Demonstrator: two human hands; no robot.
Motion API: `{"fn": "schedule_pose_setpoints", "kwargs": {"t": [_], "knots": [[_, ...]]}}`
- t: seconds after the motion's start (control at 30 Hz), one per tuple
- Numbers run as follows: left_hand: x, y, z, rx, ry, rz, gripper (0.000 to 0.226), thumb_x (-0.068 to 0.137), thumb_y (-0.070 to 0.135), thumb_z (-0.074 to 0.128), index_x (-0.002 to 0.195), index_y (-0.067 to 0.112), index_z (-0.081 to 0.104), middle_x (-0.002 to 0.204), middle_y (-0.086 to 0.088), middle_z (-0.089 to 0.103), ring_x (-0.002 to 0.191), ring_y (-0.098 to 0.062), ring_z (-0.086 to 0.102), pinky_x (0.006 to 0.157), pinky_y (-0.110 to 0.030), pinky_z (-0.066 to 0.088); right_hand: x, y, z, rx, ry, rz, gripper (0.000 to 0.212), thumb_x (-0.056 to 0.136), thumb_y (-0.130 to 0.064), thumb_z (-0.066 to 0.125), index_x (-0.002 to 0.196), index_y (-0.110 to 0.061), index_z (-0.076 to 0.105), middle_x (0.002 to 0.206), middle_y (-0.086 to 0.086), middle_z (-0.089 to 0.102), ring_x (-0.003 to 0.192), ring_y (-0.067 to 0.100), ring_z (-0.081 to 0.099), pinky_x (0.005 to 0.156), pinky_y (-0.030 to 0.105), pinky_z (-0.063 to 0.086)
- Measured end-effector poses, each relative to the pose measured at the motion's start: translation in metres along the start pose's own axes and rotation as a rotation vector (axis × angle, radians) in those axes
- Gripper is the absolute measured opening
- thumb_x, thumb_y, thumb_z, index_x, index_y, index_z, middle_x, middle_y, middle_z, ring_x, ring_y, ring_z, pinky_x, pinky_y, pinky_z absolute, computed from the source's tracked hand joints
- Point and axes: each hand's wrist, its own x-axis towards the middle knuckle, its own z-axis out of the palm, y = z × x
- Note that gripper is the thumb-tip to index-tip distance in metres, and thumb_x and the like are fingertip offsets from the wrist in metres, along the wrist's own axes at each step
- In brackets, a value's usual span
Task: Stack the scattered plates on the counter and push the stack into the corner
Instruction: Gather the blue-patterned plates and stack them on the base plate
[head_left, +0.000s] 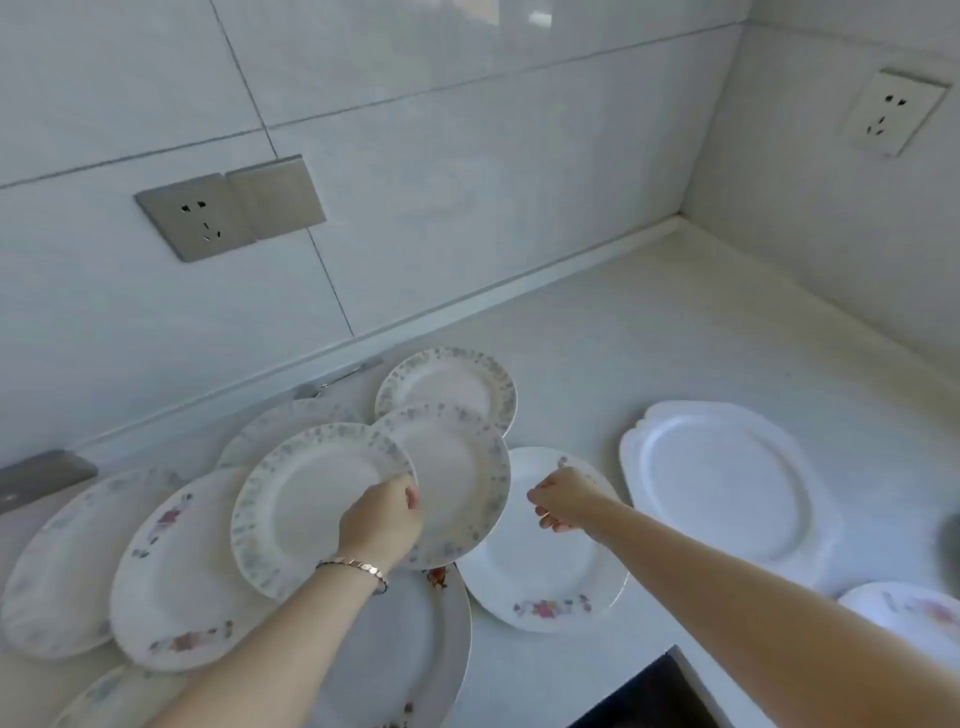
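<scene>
Currently grips speckled plate (306, 499) by its rim with left hand (382, 525); holds right hand (563, 501), loosely curled and empty, over floral plate (540, 577) on worktop (623, 332).

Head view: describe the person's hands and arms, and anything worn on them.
Both forearms are bare, with no sleeves in view. The left hand has a bracelet at its wrist: small shiny copper-toned blocks, with darker beads at one end. The right hand and its wrist bear nothing. No gloves; no ring can be made out.
</scene>
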Motion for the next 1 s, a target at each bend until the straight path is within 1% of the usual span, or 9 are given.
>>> {"fn": "schedule_pose_setpoints", "kwargs": {"t": [0.13,0.23,0.3,0.4,0.6,0.7,0.8,0.9,1.0], "knots": [[0.002,-0.037,0.004,-0.053,0.05,-0.12,0.013,0.088,0.019,0.045,0.077,0.023,0.05,0.085,0.001,0.064,0.075,-0.024,0.052,0.062,-0.027,0.039,0.014,-0.018,0.045,-0.079,0.059,-0.097,0.02,0.084,-0.012,0.048,0.069,-0.008,0.06,0.062,0.006,0.063,0.053,0.014,0.054,0.068,0.033,0.055],[0.007,-0.064,0.004,-0.088,0.03,-0.188,0.011,0.089,0.017,0.046,0.085,0.026,0.05,0.094,0.0,0.066,0.083,-0.025,0.057,0.069,-0.026,0.04,0.022,-0.038,0.091,-0.01,-0.06,-0.089,0.032,0.086,-0.021,0.054,0.11,-0.001,0.061,0.092,0.015,0.071,0.073,0.021,0.063,0.075,0.029,0.05],[0.009,-0.079,0.002,-0.111,0.033,-0.208,0.013,0.089,0.014,0.045,0.091,0.022,0.055,0.101,-0.003,0.069,0.091,-0.028,0.062,0.073,-0.027,0.043,0.028,-0.05,0.114,0.087,-0.081,-0.044,0.04,0.085,-0.027,0.057,0.12,-0.007,0.055,0.104,0.011,0.069,0.095,0.025,0.064,0.086,0.03,0.048],[0.011,-0.096,0.0,-0.162,0.061,-0.221,0.024,0.089,0.012,0.045,0.107,0.015,0.061,0.104,-0.003,0.067,0.087,-0.027,0.06,0.073,-0.027,0.042,0.037,-0.064,0.137,0.279,-0.072,0.021,0.024,0.087,-0.019,0.057,0.104,-0.003,0.064,0.086,0.007,0.064,0.086,0.023,0.059,0.093,0.036,0.052],[0.013,-0.111,-0.006,-0.177,0.117,-0.195,0.026,0.089,0.013,0.047,0.112,0.017,0.06,0.103,-0.003,0.068,0.083,-0.026,0.059,0.069,-0.025,0.039,0.042,-0.068,0.144,0.553,-0.057,0.078,0.021,0.091,-0.01,0.055,0.108,-0.001,0.063,0.092,0.011,0.062,0.097,0.032,0.062,0.093,0.042,0.052],[0.014,-0.104,-0.012,-0.175,0.126,-0.184,0.026,0.089,0.014,0.048,0.111,0.017,0.061,0.106,-0.003,0.069,0.09,-0.027,0.061,0.07,-0.024,0.038,0.04,-0.062,0.135,0.559,-0.032,0.057,0.008,0.089,-0.011,0.057,0.086,-0.009,0.063,0.078,0.006,0.063,0.09,0.029,0.062,0.094,0.044,0.052],[0.016,-0.087,-0.021,-0.165,0.142,-0.154,0.026,0.088,0.014,0.05,0.111,0.017,0.062,0.107,-0.005,0.069,0.097,-0.029,0.062,0.074,-0.027,0.041,0.036,-0.049,0.11,0.564,0.032,0.051,0.018,0.087,-0.013,0.06,0.069,-0.016,0.061,0.077,0.004,0.063,0.093,0.031,0.063,0.093,0.044,0.052],[0.015,-0.061,-0.027,-0.135,0.147,-0.087,0.026,0.088,0.014,0.049,0.111,0.016,0.062,0.106,-0.004,0.069,0.098,-0.03,0.061,0.079,-0.031,0.045,0.032,-0.029,0.069,0.618,0.088,0.012,0.017,0.086,-0.009,0.06,0.07,-0.013,0.061,0.075,0.004,0.062,0.084,0.027,0.061,0.089,0.044,0.054],[0.019,-0.034,-0.025,-0.134,0.135,-0.055,0.024,0.088,0.014,0.05,0.107,0.016,0.063,0.106,-0.004,0.07,0.096,-0.03,0.062,0.073,-0.028,0.042,0.021,-0.007,0.018,0.7,0.135,-0.025,0.007,0.088,-0.006,0.059,0.081,-0.007,0.062,0.079,0.009,0.063,0.069,0.021,0.061,0.074,0.034,0.056]]}}
